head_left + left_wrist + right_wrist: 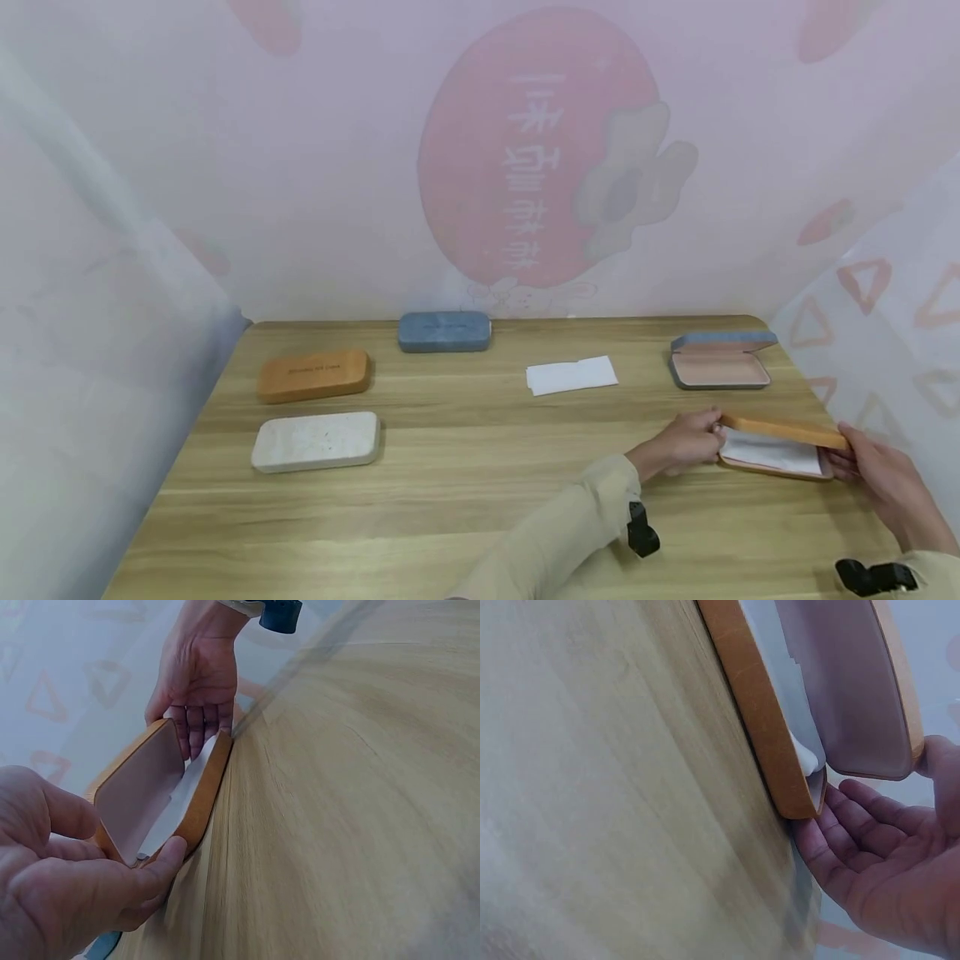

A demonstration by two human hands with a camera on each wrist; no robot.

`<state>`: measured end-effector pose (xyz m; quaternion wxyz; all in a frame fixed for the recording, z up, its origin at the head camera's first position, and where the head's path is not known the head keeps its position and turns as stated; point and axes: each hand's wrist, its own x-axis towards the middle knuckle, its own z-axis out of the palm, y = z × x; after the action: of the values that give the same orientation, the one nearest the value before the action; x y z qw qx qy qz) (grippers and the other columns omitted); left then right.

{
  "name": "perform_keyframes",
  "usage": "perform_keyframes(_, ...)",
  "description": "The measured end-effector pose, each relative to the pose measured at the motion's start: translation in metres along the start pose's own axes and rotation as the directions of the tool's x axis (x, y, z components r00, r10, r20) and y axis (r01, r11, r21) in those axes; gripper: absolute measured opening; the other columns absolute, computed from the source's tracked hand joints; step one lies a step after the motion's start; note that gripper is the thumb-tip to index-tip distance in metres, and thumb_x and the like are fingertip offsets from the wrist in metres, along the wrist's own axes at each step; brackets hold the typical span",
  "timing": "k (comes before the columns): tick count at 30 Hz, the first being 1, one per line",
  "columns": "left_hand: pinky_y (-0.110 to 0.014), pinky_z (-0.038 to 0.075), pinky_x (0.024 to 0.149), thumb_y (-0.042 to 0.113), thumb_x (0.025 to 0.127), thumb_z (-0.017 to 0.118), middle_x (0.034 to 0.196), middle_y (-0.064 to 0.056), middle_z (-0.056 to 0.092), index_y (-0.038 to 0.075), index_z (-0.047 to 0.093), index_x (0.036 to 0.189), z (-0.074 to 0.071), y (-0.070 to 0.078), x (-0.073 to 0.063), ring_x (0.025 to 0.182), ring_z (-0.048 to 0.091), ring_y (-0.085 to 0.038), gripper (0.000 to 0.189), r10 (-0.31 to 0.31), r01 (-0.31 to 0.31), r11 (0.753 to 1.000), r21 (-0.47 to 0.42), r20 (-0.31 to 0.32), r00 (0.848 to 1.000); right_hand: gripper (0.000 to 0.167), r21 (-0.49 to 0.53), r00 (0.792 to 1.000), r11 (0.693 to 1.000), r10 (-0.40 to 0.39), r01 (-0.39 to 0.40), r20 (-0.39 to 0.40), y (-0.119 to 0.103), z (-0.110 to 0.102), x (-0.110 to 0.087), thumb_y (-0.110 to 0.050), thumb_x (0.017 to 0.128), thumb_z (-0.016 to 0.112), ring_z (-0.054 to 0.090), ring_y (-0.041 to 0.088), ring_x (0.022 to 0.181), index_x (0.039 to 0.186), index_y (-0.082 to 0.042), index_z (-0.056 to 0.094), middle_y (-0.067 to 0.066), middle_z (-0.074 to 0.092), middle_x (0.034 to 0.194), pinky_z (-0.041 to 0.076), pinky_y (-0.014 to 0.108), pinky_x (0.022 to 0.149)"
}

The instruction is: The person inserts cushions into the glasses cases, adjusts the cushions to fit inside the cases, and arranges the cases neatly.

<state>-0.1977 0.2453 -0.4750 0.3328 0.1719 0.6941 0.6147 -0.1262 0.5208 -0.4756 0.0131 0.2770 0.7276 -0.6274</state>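
Observation:
An orange-brown glasses case stands partly open at the table's right side, its lid tilted up at the back. Inside its base lies a folded white cloth. My left hand grips the case's left end, with fingers and thumb at lid and base in the left wrist view. At the opposite end my right hand holds the case; the right wrist view has its thumb on the lid corner and its fingers against the end of the base. The case's pinkish lining shows under the lid.
Behind my hands sits an open blue glasses case with a pink lining. A white folded cloth lies to its left. Further left are closed cases: blue, orange and white. Printed curtains border the wooden table.

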Motion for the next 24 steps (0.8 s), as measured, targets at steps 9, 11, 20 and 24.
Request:
perform_keyframes(9, -0.018, 0.039, 0.057, -0.001, 0.096, 0.053, 0.163, 0.008, 0.034, 0.016, 0.036, 0.158, -0.0026, -0.0053, 0.0, 0.084, 0.055, -0.006, 0.066, 0.014, -0.016, 0.998, 0.063, 0.032, 0.999, 0.042, -0.114, 1.0, 0.994, 0.0, -0.002, -0.018, -0.0017, -0.0002, -0.0006, -0.04, 0.107, 0.043, 0.067, -0.003, 0.07, 0.108, -0.003, 0.063, -0.017, 0.07, 0.073, 0.058, 0.022, 0.065)
perform_keyframes(11, -0.016, 0.042, 0.063, -0.002, 0.094, 0.054, 0.163, 0.009, 0.034, 0.016, 0.037, 0.157, -0.0029, -0.0061, 0.0003, 0.103, 0.057, -0.002, 0.068, 0.022, -0.025, 0.995, 0.096, 0.027, 0.999, 0.051, -0.135, 0.999, 0.991, 0.008, -0.014, -0.042, -0.0021, 0.001, -0.0002, -0.039, 0.107, 0.041, 0.066, -0.004, 0.069, 0.125, 0.007, 0.055, -0.018, 0.069, 0.072, 0.058, 0.023, 0.065)
perform_keyframes(20, -0.013, 0.037, 0.102, -0.003, 0.092, 0.055, 0.163, 0.008, 0.036, 0.014, 0.038, 0.157, -0.0036, -0.0065, 0.0009, 0.142, 0.033, 0.002, 0.068, 0.038, -0.041, 0.993, 0.108, 0.031, 0.999, 0.026, 0.017, 0.999, 0.999, -0.033, 0.033, -0.016, 0.0058, -0.0027, -0.004, -0.036, 0.104, 0.054, 0.068, -0.003, 0.069, 0.084, -0.027, 0.067, -0.019, 0.069, 0.072, 0.058, 0.021, 0.064)
perform_keyframes(24, -0.013, 0.04, 0.095, -0.005, 0.091, 0.054, 0.163, 0.007, 0.036, 0.013, 0.038, 0.156, -0.0042, -0.007, 0.0007, 0.138, 0.038, 0.003, 0.07, 0.036, -0.041, 0.995, 0.087, 0.055, 0.998, 0.033, -0.028, 0.999, 0.998, -0.053, 0.053, -0.004, 0.0046, -0.005, -0.0064, -0.032, 0.105, 0.053, 0.067, -0.004, 0.069, 0.076, -0.038, 0.068, -0.024, 0.065, 0.075, 0.058, 0.021, 0.065)
